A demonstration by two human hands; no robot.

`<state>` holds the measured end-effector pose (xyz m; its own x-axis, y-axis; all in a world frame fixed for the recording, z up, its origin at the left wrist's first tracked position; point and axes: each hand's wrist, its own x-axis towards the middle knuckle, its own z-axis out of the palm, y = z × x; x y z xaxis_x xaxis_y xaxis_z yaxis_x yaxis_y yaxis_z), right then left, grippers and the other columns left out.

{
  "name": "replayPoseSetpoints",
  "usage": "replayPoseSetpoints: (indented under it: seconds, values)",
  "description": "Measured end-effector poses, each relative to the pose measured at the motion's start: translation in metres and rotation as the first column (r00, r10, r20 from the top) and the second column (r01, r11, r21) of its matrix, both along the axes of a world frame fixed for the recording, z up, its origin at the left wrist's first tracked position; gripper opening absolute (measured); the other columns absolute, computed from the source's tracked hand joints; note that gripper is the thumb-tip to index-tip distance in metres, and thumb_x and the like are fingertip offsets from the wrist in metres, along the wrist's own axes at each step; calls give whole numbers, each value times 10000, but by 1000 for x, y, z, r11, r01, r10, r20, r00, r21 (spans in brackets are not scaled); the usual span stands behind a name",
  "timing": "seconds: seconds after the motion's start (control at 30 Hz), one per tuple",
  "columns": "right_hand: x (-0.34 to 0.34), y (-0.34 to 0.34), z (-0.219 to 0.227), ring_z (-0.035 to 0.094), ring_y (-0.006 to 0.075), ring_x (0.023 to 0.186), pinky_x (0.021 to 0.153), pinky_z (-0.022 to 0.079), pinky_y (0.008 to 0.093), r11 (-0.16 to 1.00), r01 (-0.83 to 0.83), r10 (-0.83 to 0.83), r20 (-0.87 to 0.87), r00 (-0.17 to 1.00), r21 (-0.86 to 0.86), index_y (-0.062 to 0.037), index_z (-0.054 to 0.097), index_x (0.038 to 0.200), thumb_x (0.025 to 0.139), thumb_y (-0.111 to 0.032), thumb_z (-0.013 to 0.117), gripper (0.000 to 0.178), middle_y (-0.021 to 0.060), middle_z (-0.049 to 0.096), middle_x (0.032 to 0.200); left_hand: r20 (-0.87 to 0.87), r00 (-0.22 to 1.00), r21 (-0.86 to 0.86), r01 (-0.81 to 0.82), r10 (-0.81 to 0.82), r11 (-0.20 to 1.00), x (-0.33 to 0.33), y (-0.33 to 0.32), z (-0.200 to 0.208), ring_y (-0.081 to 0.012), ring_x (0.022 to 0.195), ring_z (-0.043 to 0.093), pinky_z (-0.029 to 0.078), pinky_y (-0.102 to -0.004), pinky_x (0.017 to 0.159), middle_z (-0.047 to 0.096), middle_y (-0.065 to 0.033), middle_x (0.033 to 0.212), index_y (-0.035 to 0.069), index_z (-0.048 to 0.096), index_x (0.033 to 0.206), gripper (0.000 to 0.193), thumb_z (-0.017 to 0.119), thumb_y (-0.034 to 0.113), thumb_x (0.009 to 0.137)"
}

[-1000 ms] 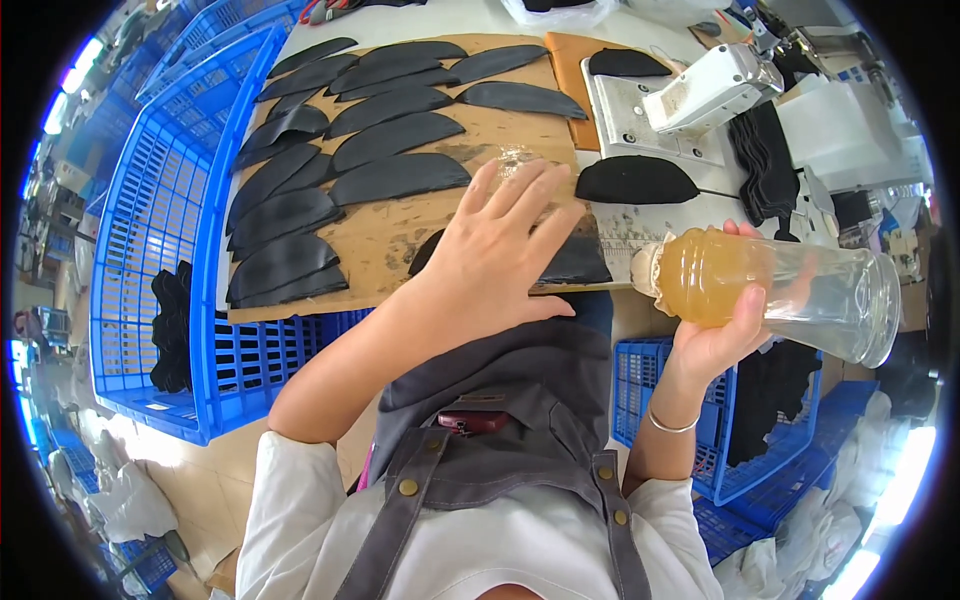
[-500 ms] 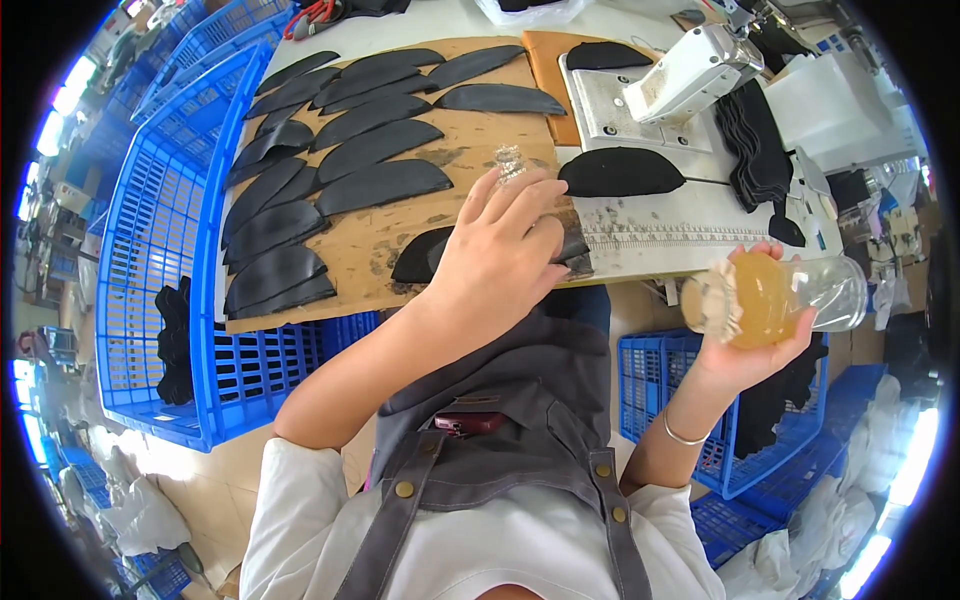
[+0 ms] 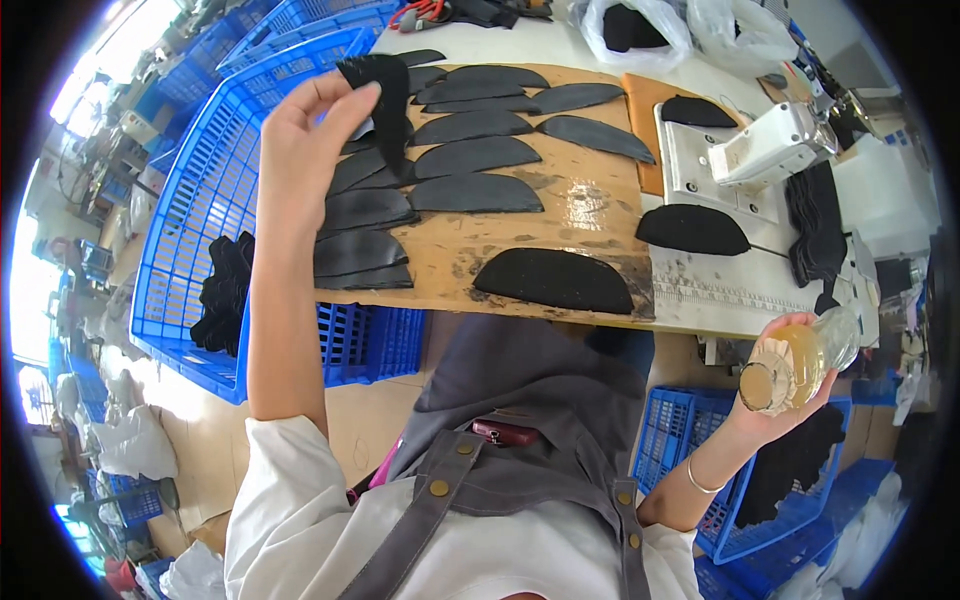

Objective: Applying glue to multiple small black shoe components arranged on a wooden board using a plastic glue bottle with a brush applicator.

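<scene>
From the head camera, looking down: the left hand (image 3: 305, 135) is up over the left end of the wooden board (image 3: 480, 258), thumb and fingertips pinched on a black cut piece (image 3: 385, 100) that hangs upright from the pinch, lifted clear of the rows below it. Those rows of black curved pieces (image 3: 470, 155) lie flat across the board, overlapping along the left edge, more spread out toward the middle. One larger fuzzy black half-moon piece (image 3: 555, 280) sits alone near the front edge of the board.

Over on the right, the right hand (image 3: 790, 395) is low, below the table edge, wrapped around a clear bottle (image 3: 800, 362) with yellowish liquid inside; the bottle is tilted, its base toward the camera. There's a thin bracelet (image 3: 700, 483) on that wrist.

Behind the board sits a white sewing machine (image 3: 775, 150), with another black half-moon piece (image 3: 692, 230) on its bed. A blue crate (image 3: 200, 190) stands left of the board, a pile of black material in its near corner. More blue crates (image 3: 680, 440) sit below the right hand.
</scene>
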<state>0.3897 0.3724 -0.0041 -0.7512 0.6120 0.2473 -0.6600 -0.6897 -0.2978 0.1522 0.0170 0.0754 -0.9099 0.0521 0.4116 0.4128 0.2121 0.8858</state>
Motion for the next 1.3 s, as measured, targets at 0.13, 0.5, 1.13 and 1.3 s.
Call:
replayPoseSetpoints:
  seconds: [0.13, 0.5, 1.13, 1.3]
  values:
    - [-5, -3, -5, 484, 271, 1094, 1027, 331, 405, 996, 7, -3, 52, 999, -85, 49, 411, 1210, 861, -303, 535, 511, 172, 501, 1163, -526, 831, -287, -373, 180, 882, -44, -3, -4, -197, 896, 594, 447, -283, 778, 644, -100, 960, 50, 661, 799, 174, 696, 211, 741]
    - [13, 14, -18, 468, 276, 1115, 1020, 348, 413, 995, 71, -63, 112, 992, -72, 36, 398, 1223, 865, -301, 543, 512, 183, 487, 1177, -173, 952, -281, -295, 254, 913, -93, 0, -11, -192, 739, 618, 473, -298, 704, 662, -115, 813, 3, 683, 855, 355, 678, 323, 700]
    - [15, 2, -25, 477, 268, 1102, 1023, 344, 400, 990, 18, 0, 133, 991, -141, -9, 430, 1225, 868, -299, 548, 474, 163, 490, 1174, -142, 913, -827, 103, -382, 552, -73, 57, -64, -273, 1089, 480, 361, -396, 937, 564, -68, 1095, 80, 596, 755, 180, 710, 218, 731]
    - [10, -8, -22, 476, 270, 1100, 1020, 347, 394, 989, -56, 73, 122, 990, -137, -18, 432, 1232, 863, -303, 557, 483, 153, 489, 1167, -240, 930, -931, -140, -277, 336, -64, 45, -50, -250, 1005, 505, 369, -388, 892, 563, -51, 968, 66, 580, 729, 295, 730, 319, 699]
